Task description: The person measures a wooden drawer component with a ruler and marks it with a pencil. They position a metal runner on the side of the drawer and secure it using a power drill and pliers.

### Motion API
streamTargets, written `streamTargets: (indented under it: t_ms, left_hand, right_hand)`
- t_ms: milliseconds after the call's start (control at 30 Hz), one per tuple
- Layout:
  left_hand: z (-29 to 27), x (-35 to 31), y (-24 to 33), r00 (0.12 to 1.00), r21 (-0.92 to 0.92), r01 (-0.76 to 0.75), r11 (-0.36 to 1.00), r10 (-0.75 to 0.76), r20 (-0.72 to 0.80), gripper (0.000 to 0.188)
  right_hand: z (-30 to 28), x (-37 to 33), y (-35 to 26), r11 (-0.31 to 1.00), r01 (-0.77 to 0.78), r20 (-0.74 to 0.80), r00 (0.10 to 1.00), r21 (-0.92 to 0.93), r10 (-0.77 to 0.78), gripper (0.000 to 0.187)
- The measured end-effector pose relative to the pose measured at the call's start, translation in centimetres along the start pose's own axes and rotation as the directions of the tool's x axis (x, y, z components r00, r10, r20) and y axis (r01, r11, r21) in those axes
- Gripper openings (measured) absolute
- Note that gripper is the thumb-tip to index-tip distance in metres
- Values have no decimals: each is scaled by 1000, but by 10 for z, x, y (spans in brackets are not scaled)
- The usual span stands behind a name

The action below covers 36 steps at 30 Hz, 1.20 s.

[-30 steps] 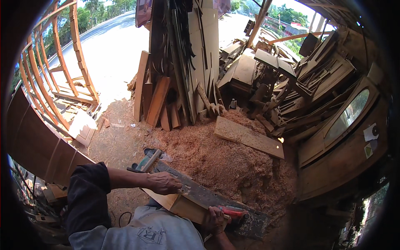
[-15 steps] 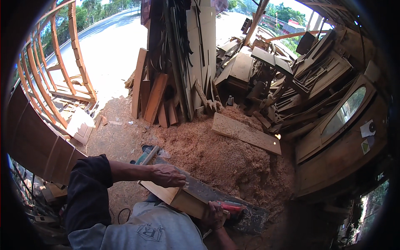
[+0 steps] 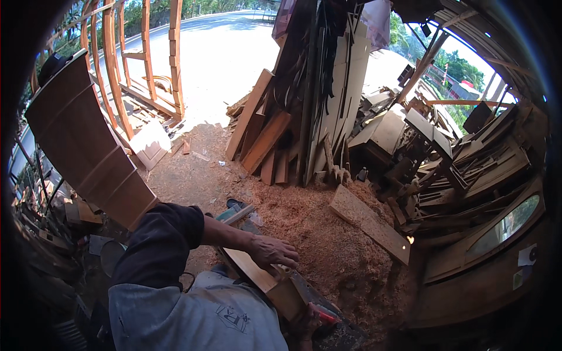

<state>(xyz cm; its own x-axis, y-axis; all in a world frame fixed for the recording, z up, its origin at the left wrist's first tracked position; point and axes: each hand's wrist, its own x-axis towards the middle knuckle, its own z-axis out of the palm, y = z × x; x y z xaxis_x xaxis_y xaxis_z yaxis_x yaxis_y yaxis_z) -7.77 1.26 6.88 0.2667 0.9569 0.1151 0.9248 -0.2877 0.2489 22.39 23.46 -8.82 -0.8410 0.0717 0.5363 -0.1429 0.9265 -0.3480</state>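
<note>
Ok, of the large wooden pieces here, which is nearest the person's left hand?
The thick, pale wooden piece by the grey shirt: it sits beside the left hand, whereas the brown wooden board on reddish shavings and leaning orange-brown planks are farther off.

From the middle of the view, an upright timber frame (image 3: pixel 147 64) stands at 10 o'clock, with a long brown panel (image 3: pixel 79 126) nearer 9. A sunlit road (image 3: pixel 225 35) curves past between 11 and 12. Tall pale boards (image 3: pixel 348 82) lean at 1; short reddish planks (image 3: pixel 267 143) lean near their foot at 12. Jumbled lumber (image 3: pixel 492 187) fills 3 o'clock, just above a door with a glass pane (image 3: pixel 506 225). A loose plank (image 3: pixel 369 225) lies at 4 on wood shavings (image 3: pixel 319 234).
</note>
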Motion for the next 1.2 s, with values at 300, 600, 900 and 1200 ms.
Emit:
streamTargets:
  t_ms: [300,600,900,1200]
  left_hand:
    - [49,-17,34,974,-261,221,940,-227,9,151]
    - [47,5,26,985,-319,147,936,-169,-41,137]
    - [18,18,37,982,-328,187,926,-166,92,128]
    - [29,35,45,986,-328,169,930,-161,52,123]
  right_hand:
    - [-22,-9,5,998,-61,164,985,6,59,82]
    - [-84,127,-51,641,-486,276,872,594,405,73]
    - [-85,175,-85,907,-394,308,890,147,337,34]
    - [-102,162,-98,899,-411,242,866,-151,437,29]
